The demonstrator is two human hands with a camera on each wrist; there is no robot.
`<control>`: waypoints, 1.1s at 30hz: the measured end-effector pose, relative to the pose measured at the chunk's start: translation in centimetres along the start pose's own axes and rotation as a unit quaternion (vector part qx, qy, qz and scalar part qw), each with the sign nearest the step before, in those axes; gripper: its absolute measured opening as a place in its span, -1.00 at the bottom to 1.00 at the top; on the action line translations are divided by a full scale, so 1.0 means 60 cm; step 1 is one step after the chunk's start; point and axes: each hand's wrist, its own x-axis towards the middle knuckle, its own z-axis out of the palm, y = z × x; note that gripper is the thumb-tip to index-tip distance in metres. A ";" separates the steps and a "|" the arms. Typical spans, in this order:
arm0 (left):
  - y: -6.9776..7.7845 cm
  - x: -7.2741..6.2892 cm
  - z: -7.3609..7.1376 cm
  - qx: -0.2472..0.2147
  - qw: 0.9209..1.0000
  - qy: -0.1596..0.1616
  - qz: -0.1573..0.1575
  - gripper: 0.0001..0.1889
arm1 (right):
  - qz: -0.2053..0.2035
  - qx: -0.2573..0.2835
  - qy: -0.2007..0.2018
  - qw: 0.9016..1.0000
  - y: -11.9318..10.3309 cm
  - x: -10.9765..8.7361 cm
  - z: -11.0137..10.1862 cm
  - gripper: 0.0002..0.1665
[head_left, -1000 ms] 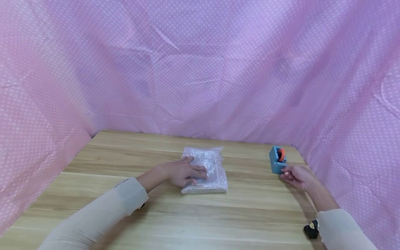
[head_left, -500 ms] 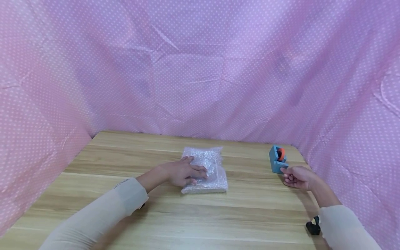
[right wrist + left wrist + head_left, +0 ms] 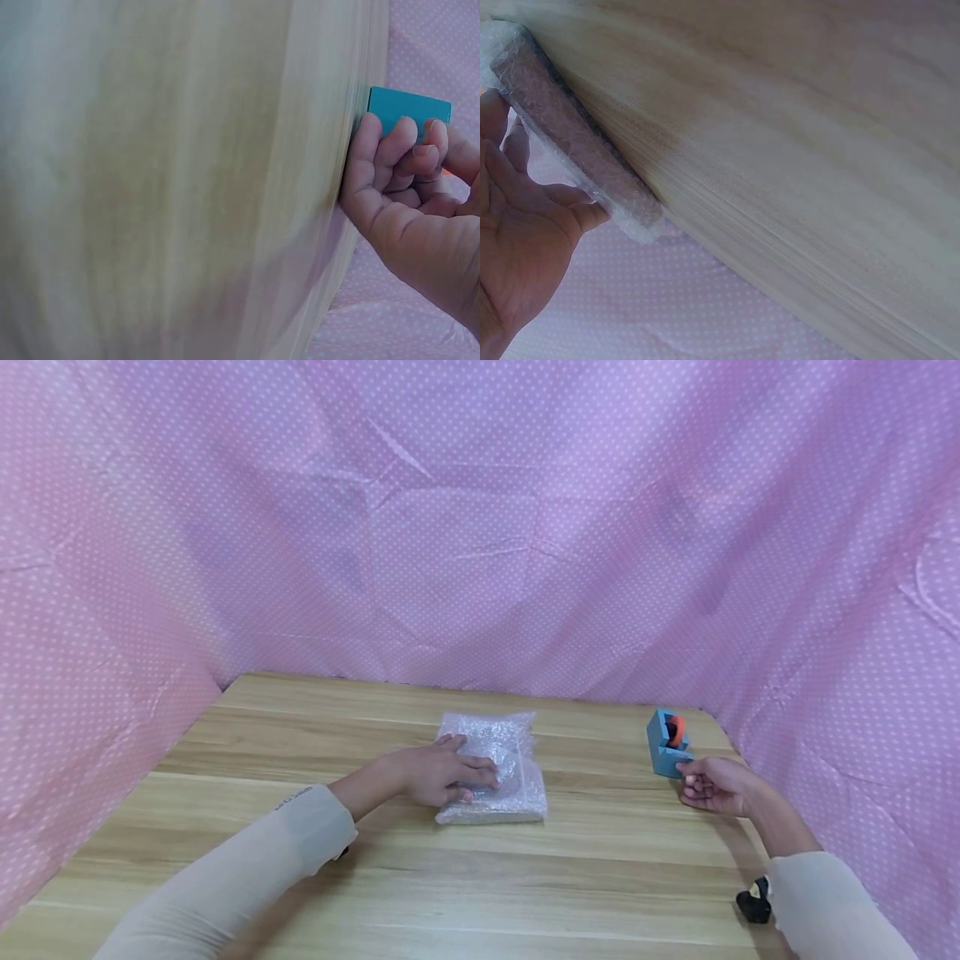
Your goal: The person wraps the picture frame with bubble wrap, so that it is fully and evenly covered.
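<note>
A flat package in bubble wrap (image 3: 517, 806) lies mid-table. Spread across its top and left side are the fingers of the left hand (image 3: 438, 777); in the left wrist view the thumb touches an edge of the package (image 3: 577, 139). To the right stands a blue tape dispenser (image 3: 663, 762) with an orange-cored tape roll (image 3: 677, 731). At its front edge the right hand (image 3: 716, 787) pinches with thumb and index finger where the tape comes off; the clear strip itself is hard to see. In the right wrist view the other fingers curl in front of the dispenser (image 3: 409, 105).
The wood-grain table (image 3: 450, 893) runs back to a pink dotted curtain (image 3: 480, 568), which also hangs at both sides. A black wrist-worn device (image 3: 753, 902) shows under the right sleeve.
The right hand has shifted slightly right and up at the dispenser's front edge, its fingers curling in more. The left hand, the package and the dispenser stay in place.
</note>
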 end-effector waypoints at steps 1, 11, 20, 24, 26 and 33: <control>0.000 0.000 0.000 0.000 1.000 -0.001 0.000 -0.49 | 0.000 0.001 -0.001 1.000 -0.001 -0.001 0.001 -0.68; 0.000 -0.002 -0.006 -0.008 1.000 -0.006 -0.001 -0.48 | 0.004 0.011 -0.002 1.000 -0.002 -0.001 0.001 -0.69; -0.003 0.000 -0.009 0.000 1.000 -0.005 0.009 -0.48 | 0.003 0.021 -0.002 1.000 -0.002 -0.002 0.002 -0.62; -0.004 0.000 -0.009 0.000 1.000 -0.002 0.016 -0.48 | 0.002 0.010 0.001 1.000 0.000 -0.004 0.003 -0.60; -0.006 0.001 -0.009 0.000 1.000 -0.001 0.020 -0.48 | 0.000 0.007 -0.002 1.000 0.001 -0.005 0.003 -0.62; -0.006 -0.001 -0.010 -0.003 1.000 -0.002 0.023 -0.49 | -0.020 -0.047 -0.044 0.998 -0.003 -0.014 0.007 -0.63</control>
